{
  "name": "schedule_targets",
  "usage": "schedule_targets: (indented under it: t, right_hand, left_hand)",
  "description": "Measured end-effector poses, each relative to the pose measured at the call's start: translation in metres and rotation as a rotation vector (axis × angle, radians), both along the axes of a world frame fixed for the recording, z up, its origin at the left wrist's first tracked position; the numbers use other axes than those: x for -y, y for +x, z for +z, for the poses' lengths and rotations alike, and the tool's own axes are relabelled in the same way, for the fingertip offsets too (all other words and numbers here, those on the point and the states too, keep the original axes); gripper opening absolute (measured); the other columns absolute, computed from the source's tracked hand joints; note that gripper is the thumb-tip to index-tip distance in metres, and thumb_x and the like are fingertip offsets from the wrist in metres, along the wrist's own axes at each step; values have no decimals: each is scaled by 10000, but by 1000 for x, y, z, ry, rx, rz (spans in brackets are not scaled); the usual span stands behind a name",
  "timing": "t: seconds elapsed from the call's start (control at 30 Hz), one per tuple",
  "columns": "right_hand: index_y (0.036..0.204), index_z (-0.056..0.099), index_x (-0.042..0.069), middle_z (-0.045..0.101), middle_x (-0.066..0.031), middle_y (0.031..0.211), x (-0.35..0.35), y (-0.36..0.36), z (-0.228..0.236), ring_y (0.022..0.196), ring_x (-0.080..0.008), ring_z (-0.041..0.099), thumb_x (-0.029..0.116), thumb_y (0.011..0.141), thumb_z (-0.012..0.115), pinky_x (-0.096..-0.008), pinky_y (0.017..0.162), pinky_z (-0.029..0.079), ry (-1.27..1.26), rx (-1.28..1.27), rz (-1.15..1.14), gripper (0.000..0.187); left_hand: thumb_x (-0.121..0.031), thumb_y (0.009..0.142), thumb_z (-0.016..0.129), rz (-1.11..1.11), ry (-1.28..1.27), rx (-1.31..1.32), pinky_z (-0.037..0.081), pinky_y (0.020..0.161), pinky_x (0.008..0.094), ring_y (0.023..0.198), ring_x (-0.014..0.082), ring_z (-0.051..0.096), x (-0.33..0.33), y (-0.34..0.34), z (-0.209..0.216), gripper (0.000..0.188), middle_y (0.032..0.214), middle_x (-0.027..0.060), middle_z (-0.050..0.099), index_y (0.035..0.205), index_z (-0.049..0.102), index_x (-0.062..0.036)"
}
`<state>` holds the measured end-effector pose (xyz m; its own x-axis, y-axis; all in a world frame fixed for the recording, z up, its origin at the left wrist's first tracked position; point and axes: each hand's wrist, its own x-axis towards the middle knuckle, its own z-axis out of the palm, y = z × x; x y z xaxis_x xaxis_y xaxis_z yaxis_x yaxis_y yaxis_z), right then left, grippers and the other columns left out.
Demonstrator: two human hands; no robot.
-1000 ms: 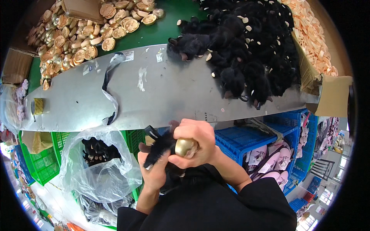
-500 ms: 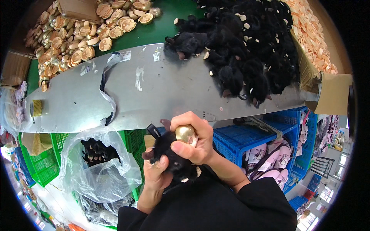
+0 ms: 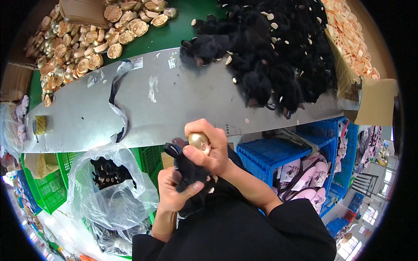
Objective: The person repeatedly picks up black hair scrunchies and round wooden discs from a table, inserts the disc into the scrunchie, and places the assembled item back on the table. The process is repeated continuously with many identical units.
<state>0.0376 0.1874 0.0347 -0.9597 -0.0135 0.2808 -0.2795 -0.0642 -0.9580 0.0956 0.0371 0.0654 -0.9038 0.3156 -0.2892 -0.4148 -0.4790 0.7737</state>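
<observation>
glossy gold shell [image 3: 199, 140]; matt black plush toy [image 3: 190, 171]

i've got open room midway on the grey tabletop [image 3: 183, 102]; 1 dark strip [image 3: 113, 87] cuts its left, black plush toys [image 3: 257, 54] block the right, gold shells [image 3: 85, 48] crowd far left, and a plastic bag [image 3: 115, 202] bulges just beside the left hand [image 3: 172, 198].
</observation>
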Motion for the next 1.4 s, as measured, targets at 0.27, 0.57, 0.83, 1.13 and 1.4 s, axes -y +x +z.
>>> schedule_targets:
  t: [0.27,0.57,0.83,1.13,1.4]
  right_hand:
    - [1011,621,35,590,-65,717,-5,4,13,582,-181,581,356,1024,553,-307,543,452,-47,-176,96,328]
    - [1036,656,-16,634,-77,735,-14,0,13,543,-156,521,412,980,647,-286,490,399,140,-245,47,431]
    - [1055,659,-3,657,-73,758,-14,-3,13,542,-182,551,396,896,757,-289,494,428,270,-360,-12,441]
    - [1061,671,8,607,-56,668,-16,-6,10,511,-182,532,433,919,724,-298,471,405,296,-425,-44,452]
    - [1013,694,10,550,-45,604,-13,-7,8,473,-191,493,434,948,687,-307,455,385,466,-489,-153,429]
  left_hand:
    - [-45,857,800,376,-221,-20,492,888,259,958,100,623,-10,1,11,381,1079,24,689,1202,657,30]
    - [-56,956,699,337,-129,-3,462,841,244,898,91,603,-5,-9,16,192,994,29,699,1118,687,45]
    - [-57,962,697,373,-166,10,453,809,227,875,66,578,-3,-7,13,177,984,15,689,1106,696,45]
    - [-46,958,697,372,-223,-10,463,791,222,851,64,581,-8,-11,18,153,944,4,687,1077,706,51]
    - [-42,962,690,354,-329,-42,492,787,227,860,65,596,-8,-15,17,171,952,-1,691,1107,709,48]
